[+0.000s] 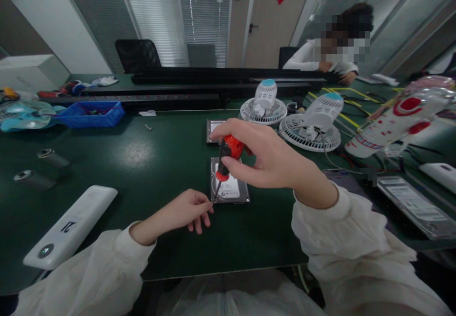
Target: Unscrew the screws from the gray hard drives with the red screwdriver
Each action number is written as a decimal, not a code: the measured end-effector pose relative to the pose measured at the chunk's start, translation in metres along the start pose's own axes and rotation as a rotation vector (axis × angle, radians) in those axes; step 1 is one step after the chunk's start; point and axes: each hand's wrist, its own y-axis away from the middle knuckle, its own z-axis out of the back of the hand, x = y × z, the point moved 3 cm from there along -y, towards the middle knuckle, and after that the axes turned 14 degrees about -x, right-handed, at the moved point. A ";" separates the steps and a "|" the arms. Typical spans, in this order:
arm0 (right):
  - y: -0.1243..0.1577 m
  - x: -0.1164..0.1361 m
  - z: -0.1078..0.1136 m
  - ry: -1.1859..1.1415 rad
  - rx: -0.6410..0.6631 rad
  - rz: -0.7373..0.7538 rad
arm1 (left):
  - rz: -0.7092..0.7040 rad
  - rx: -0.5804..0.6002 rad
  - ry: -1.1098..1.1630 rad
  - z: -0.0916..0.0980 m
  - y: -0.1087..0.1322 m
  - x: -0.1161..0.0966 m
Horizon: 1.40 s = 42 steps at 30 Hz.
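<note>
A hard drive (233,190) with a white label lies flat on the green table. My right hand (265,157) is closed around the handle of a red and black screwdriver (225,157). The screwdriver slants, its tip down at the drive's near left corner. At that same corner rests my left hand (195,209), fingers loosely bent and apart; its fingertips are close to the screwdriver tip, and whether they touch the drive I cannot tell. Partly covered by my right hand, a second hard drive (210,133) lies farther back.
White fan heads (309,128) lie right of the drives, near a clear patterned bottle (395,121). A phone (416,204) lies at right. A white power bank (71,225), metal cylinders (33,179) and a blue tray (90,116) are at left. Another person (320,59) sits across the table.
</note>
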 end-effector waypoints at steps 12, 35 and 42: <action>0.000 0.001 0.001 -0.036 -0.020 0.038 | -0.011 0.007 0.013 0.000 0.000 0.002; 0.001 0.002 0.001 -0.024 0.029 -0.015 | -0.008 0.015 0.016 0.001 -0.001 0.003; 0.000 -0.001 0.002 0.124 0.021 -0.036 | -0.017 0.013 0.002 0.001 -0.001 0.003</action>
